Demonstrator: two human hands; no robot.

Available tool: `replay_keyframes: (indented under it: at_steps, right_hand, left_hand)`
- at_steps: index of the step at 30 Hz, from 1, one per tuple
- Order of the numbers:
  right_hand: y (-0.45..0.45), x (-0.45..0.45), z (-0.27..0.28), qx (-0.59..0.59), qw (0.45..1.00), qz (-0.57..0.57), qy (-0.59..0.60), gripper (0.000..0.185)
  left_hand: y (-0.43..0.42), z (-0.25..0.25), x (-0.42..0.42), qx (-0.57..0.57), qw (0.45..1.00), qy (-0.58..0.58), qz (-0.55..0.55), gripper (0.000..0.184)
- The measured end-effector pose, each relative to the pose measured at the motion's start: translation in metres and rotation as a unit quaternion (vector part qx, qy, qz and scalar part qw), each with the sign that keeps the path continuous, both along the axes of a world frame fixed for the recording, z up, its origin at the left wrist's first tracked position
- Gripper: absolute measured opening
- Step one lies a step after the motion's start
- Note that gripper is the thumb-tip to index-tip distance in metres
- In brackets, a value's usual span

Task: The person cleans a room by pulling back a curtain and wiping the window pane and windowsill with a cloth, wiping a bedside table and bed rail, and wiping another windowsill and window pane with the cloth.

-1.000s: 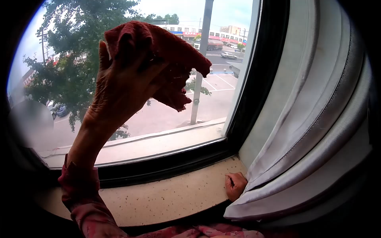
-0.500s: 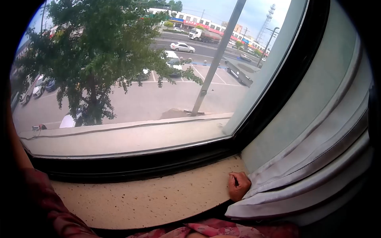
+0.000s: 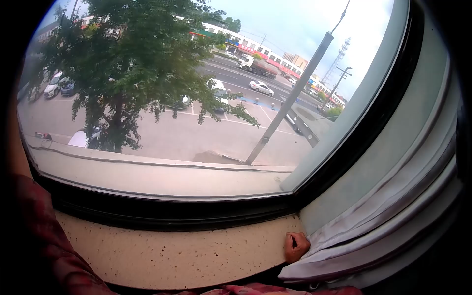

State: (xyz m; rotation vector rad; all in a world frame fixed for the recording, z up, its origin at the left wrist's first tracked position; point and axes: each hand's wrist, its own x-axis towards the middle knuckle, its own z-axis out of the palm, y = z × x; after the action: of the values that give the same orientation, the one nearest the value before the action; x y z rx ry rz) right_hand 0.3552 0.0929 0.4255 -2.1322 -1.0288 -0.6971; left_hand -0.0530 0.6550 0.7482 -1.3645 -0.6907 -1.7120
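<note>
My right hand (image 3: 296,247) rests as a loose fist on the speckled tan windowsill (image 3: 162,250), near its right end. A dark hollow shows between the curled fingers, and I see nothing held in it. The gathered grey curtain (image 3: 373,236) comes right up against this hand and hides the wrist. On the left, a red patterned sleeve (image 3: 37,211) and a strip of bare forearm rise along the window's edge. My left hand itself lies outside the view.
A large glass pane in a black frame (image 3: 172,214) stands behind the sill. Outside are an outer ledge (image 3: 147,172), a leafy tree (image 3: 132,69), a leaning pole (image 3: 290,101), parked cars and a road. A white car (image 3: 261,87) and a truck (image 3: 258,65) are on the road.
The head view has tilted up, so the sill and my right hand sit lower. Outside, the white car has moved right along the road. My right hand stays curled beside the curtain.
</note>
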Motion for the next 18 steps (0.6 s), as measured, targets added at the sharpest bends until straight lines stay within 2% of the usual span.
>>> replay_keyframes:
  at_steps: [1, 2, 3, 5, 6, 7, 9, 10, 11, 13, 15, 16, 17, 18]
  right_hand:
    - [0.000, 0.001, 0.000, -0.002, 1.000, 0.004, -0.003, 0.008]
    - [-0.001, 0.000, -0.001, 0.001, 1.000, 0.009, -0.008, 0.009]
    - [0.001, 0.001, -0.002, 0.009, 1.000, 0.013, -0.011, 0.009]
    - [0.003, 0.002, -0.003, 0.014, 0.999, 0.012, -0.027, 0.007]
    - [0.003, 0.001, -0.002, 0.013, 0.999, 0.011, -0.044, 0.006]
    - [0.003, -0.002, 0.001, 0.014, 1.000, 0.010, -0.020, 0.006]
    - [0.003, -0.001, 0.000, 0.013, 0.999, 0.012, -0.036, 0.007]
    - [0.002, 0.000, 0.000, 0.013, 0.999, 0.014, -0.026, 0.006]
    - [0.002, 0.001, 0.000, 0.010, 0.999, 0.018, -0.034, 0.006]
    - [0.002, 0.000, 0.001, 0.017, 0.999, 0.014, -0.026, 0.005]
    - [0.002, 0.001, 0.000, 0.018, 0.999, 0.014, -0.029, 0.006]
    - [0.002, 0.001, 0.000, 0.015, 0.999, 0.019, -0.036, 0.006]
    - [0.002, 0.002, 0.001, 0.016, 0.999, 0.015, -0.031, 0.006]
    - [0.003, 0.002, 0.001, 0.020, 0.999, 0.017, -0.034, 0.006]
  left_hand:
    - [0.001, -0.001, 0.001, 0.015, 0.995, -0.011, 0.094, 0.027]
    - [-0.003, 0.005, 0.002, -0.058, 0.987, 0.036, 0.143, 0.028]
    - [-0.010, 0.010, 0.003, -0.054, 0.988, 0.034, 0.144, 0.028]
    - [-0.030, 0.022, 0.017, -0.074, 0.992, 0.075, -0.061, 0.028]
    - [-0.040, 0.027, 0.029, -0.083, 0.977, 0.099, -0.168, 0.028]
    - [-0.049, 0.030, 0.042, -0.092, 0.949, 0.124, -0.275, 0.027]
    - [-0.058, 0.037, 0.068, -0.113, 0.856, 0.177, -0.473, 0.027]
    - [-0.047, 0.046, 0.089, 0.013, 0.931, 0.184, -0.316, 0.028]
    - [-0.043, 0.052, 0.095, 0.004, 0.924, 0.175, -0.339, 0.028]
    - [-0.113, 0.051, 0.143, -0.060, 0.884, 0.169, -0.433, 0.031]
    - [-0.187, 0.051, 0.195, -0.158, 0.817, 0.162, -0.531, 0.035]
    - [-0.223, 0.050, 0.220, -0.197, 0.791, 0.165, -0.556, 0.037]
    - [-0.222, 0.051, 0.252, -0.198, 0.788, 0.170, -0.558, 0.037]
    - [-0.212, 0.057, 0.294, 0.070, 0.898, 0.129, -0.415, 0.035]
